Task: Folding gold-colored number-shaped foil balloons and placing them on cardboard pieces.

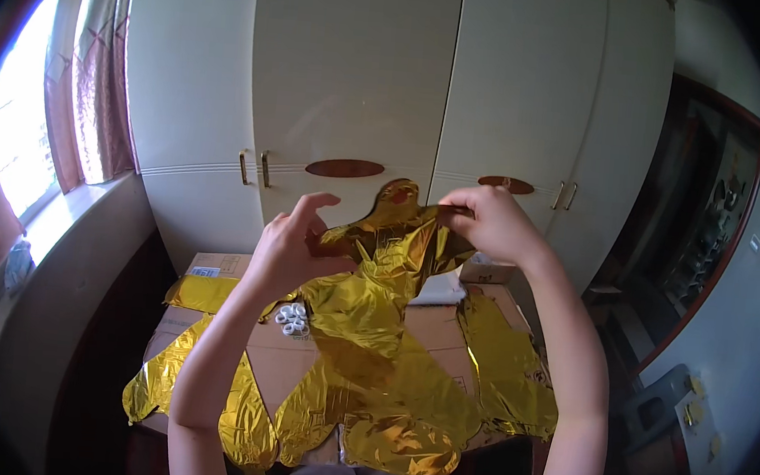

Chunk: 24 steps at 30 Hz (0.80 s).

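Gold foil balloon (385, 283), both hands pinching

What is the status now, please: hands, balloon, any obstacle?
Left hand and right hand both pinch gold foil balloon, lifted above cardboard box. Nothing in the way.

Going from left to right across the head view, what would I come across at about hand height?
Window → curtain → left hand → gold foil balloon held up between the hands → right hand → dark wooden door frame.
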Available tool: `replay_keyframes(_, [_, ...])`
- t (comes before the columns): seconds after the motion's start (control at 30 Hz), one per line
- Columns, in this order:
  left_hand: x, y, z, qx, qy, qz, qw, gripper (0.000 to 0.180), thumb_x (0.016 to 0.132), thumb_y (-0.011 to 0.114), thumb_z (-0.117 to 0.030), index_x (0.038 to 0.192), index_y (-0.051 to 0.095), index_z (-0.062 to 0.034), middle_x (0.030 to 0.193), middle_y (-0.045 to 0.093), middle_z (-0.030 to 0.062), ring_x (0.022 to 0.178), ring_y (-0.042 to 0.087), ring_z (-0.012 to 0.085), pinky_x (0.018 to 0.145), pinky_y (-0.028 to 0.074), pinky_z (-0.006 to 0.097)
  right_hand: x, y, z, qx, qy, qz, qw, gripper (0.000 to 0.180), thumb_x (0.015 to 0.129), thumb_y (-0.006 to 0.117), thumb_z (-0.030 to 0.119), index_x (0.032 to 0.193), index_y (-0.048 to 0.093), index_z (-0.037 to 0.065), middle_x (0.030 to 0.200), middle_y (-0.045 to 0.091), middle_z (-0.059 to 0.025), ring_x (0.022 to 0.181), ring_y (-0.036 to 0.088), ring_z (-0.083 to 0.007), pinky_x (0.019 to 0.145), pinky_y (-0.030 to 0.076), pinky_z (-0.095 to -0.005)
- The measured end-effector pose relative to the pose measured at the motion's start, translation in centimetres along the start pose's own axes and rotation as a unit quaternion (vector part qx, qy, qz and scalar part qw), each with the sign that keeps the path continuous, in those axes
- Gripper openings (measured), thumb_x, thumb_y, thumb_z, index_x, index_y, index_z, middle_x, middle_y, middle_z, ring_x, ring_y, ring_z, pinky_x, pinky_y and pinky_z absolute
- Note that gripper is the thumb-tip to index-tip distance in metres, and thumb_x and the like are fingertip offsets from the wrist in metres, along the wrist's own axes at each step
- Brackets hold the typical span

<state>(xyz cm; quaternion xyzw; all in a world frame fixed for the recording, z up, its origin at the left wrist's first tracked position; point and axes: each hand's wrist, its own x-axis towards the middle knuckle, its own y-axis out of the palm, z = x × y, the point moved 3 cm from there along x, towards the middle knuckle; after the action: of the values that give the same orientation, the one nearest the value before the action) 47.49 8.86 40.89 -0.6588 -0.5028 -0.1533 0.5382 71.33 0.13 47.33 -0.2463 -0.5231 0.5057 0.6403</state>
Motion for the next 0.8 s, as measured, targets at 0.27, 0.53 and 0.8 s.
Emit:
replay_keyframes(0.27, [1.9, 3.4, 4.1, -0.048, -0.125, 0.104, 0.985, 0.022, 0.077, 0.075, -0.020, 0.090, 0.070, -0.0028, 0.077, 0.069, 0.0110, 0.068, 0.065, 0.0204, 0.067, 0.052, 0.034, 3.7, -0.1, -4.3, -0.105, 0.022, 0.052, 0.993, 0.027, 0.079, 0.064, 0.010, 0.105, 0.070, 0.010, 0.091, 0.071, -0.0116, 0.083, 0.067, -0.0240, 0.079, 0.051, -0.0316])
replay_keyframes(0.53, [5.0, 5.2, 3.6, 0.019, -0.032, -0.029, 0.999, 0.018, 0.081, 0.068, -0.024, 0.094, 0.069, -0.0116, 0.073, 0.068, 0.0101, 0.065, 0.066, 0.0286, 0.064, 0.052, 0.039, 2.7, -1.3, -6.3, -0.122, 0.028, -0.065, 0.990, 0.027, 0.084, 0.055, 0.011, 0.106, 0.070, 0.015, 0.098, 0.070, -0.0090, 0.090, 0.067, -0.0275, 0.080, 0.053, -0.0386])
replay_keyframes(0.8, [-7.2, 3.9, -0.2, 0.156, 0.202, -0.037, 0.966, 0.010, 0.082, 0.062, -0.007, 0.091, 0.062, -0.0110, 0.069, 0.061, 0.0021, 0.047, 0.055, 0.0117, 0.040, 0.043, 0.029, -12.5, 2.9, -1.1, -0.222, -0.249, -0.237, 0.912, 0.013, 0.082, 0.062, 0.005, 0.091, 0.070, 0.008, 0.087, 0.070, -0.0072, 0.082, 0.068, -0.0200, 0.076, 0.052, -0.0366])
